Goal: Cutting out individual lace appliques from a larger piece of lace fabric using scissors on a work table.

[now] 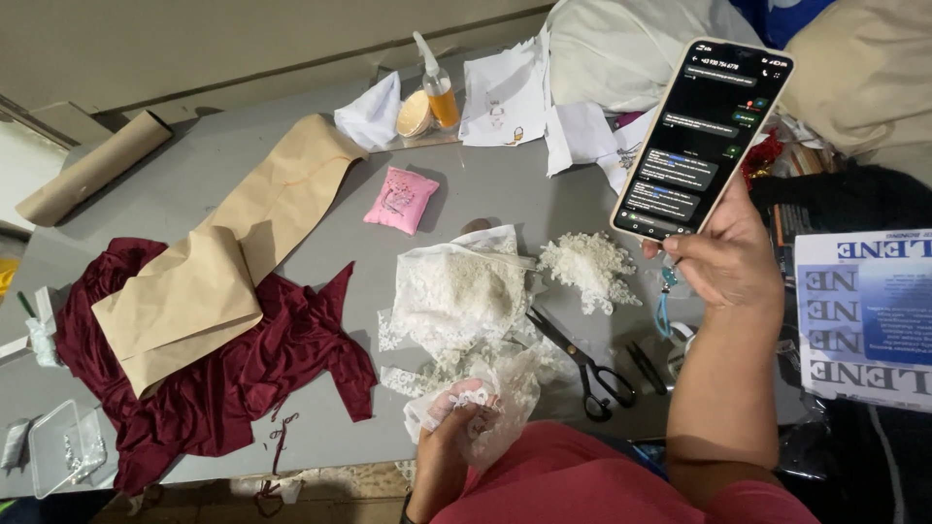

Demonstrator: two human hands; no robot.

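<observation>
Currently, the white lace fabric lies heaped on the grey table, just in front of the person's torso. Its near end is gathered up in the left hand, whose fingers are curled and pinch a fold of the lace at the table's near edge. The right hand is raised above the table's right side; its fingers are wrapped around the lower end of a smartphone, held tilted with the lit dark screen facing the camera.

Adjacent items:
- A small pile of white lace trimmings lies just to the right of the lace, near the right hand.
- Black-handled scissors lie beside the lace, blades pointing toward it.
- A pink cushion sits beyond the lace, apart from it.

Outlying items:
- Dark red fabric is spread over the left part of the table, with a brown paper pattern piece lying on top of it.
- A roll of brown paper rests at the far left corner.
- A clear bottle with orange liquid stands at the far edge, touching a round pale object that cannot be identified.
- A clear plastic box sits at the near left corner.
- A blue-and-white printed package lies at the far right.
</observation>
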